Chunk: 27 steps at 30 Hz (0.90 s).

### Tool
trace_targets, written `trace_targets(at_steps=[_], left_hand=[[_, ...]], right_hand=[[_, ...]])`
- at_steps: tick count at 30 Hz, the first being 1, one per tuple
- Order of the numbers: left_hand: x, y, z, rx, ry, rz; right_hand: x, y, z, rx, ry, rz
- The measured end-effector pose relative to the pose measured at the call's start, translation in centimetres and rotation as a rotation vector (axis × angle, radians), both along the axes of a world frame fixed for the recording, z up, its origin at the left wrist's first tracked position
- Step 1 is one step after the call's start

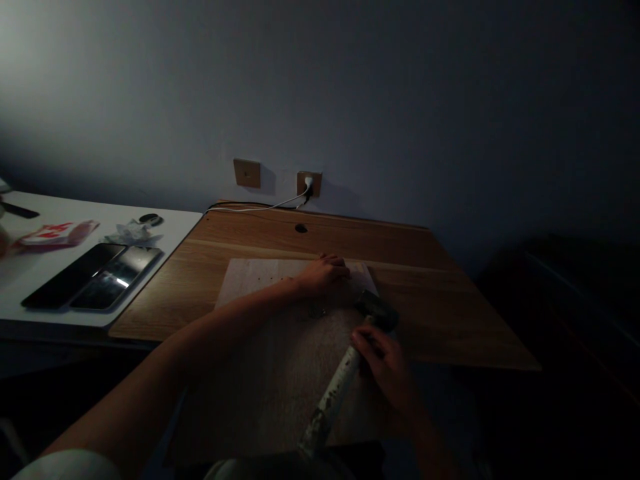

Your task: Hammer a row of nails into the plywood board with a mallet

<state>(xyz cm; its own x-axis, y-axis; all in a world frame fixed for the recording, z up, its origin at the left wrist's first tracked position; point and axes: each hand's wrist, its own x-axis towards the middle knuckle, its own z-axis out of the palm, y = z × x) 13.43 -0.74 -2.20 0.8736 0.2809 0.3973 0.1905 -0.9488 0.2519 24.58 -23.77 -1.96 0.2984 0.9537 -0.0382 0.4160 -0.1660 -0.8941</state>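
A pale wooden board lies on the table and juts out past its front edge. My left hand rests near the board's far edge with its fingers drawn together; whatever they may hold is hidden. In my right hand is a mallet, gripped on its worn white handle just below the dark head. The head hangs over the board's right edge, and the handle slants down toward me. Between my hands lies a small cluster of dark metal bits, too dim to name. Several small dark dots run in a row left of my left hand.
The wooden table stands against the wall, with a plugged-in socket and cables at its back. On a white table to the left are two dark phone-like devices, a red-and-white packet and crumpled plastic.
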Motion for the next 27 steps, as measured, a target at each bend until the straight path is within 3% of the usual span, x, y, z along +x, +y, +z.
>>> trace_targets(at_steps=[17, 22, 27], left_hand=[[0.1, 0.1, 0.0, -0.007, 0.0, 0.009], [0.1, 0.2, -0.1, -0.01, -0.009, -0.071], [0.2, -0.4, 0.0, 0.032, 0.001, -0.025]], right_hand=[[0.1, 0.0, -0.2, -0.043, 0.019, 0.001], [-0.1, 0.0, 0.2, -0.001, 0.008, -0.009], [-0.1, -0.2, 1.0, -0.031, 0.063, -0.007]])
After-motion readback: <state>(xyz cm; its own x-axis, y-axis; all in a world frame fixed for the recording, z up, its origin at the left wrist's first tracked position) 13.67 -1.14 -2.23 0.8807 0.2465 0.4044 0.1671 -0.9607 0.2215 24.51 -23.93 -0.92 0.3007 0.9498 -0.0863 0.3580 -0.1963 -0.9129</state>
